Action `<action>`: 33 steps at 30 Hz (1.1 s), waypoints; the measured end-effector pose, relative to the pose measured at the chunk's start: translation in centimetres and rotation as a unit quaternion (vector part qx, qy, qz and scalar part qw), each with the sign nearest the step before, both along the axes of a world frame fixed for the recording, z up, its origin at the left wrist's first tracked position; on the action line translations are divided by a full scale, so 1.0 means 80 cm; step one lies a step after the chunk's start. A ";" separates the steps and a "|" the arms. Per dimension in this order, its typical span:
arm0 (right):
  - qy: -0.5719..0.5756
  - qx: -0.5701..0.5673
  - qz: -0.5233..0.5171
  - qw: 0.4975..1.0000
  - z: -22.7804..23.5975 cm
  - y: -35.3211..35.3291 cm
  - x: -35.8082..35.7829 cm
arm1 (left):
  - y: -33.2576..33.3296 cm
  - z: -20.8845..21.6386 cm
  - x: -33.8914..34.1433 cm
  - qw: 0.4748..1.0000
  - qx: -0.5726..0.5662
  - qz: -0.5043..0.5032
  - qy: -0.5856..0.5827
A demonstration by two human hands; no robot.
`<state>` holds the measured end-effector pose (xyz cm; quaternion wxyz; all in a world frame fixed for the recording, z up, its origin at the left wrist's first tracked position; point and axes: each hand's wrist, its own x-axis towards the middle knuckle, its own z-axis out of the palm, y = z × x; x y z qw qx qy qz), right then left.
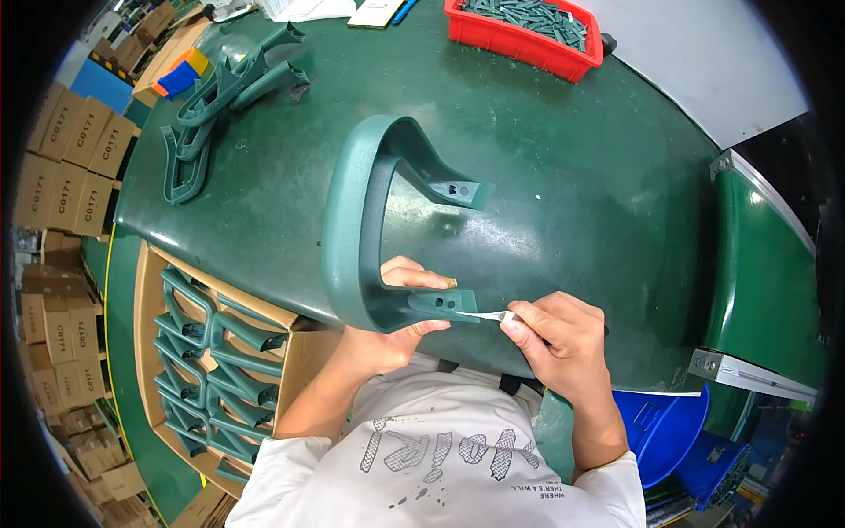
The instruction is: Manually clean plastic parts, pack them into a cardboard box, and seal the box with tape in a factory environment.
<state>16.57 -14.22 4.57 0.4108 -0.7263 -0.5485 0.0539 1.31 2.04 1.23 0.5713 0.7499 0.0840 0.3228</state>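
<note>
A green plastic U-shaped part [346,220], which looks like an armrest, stands over the front of the table with its two ends pointing right. My left hand [387,347] grips its near arm, thumb below and fingers above. In my right hand [563,339] is a small trimming knife with a thin pale blade [480,314], pinched between thumb and fingers. The blade's tip touches, or nearly touches, the edge of the near end, beside its two small holes. The far end, with similar holes, is free of both hands.
Similar green parts [220,97] lie on the green table [607,176] at far left. An open carton [304,365] at lower left holds several more. A red bin [519,48] of small green pieces stands at the back. Blue bins [656,431] are at lower right, a green conveyor [761,273] at right.
</note>
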 end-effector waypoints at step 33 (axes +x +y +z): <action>0.140 0.099 -0.168 0.971 -0.022 0.029 0.005 | -0.022 -0.018 -0.006 0.919 -0.370 -0.071 -0.115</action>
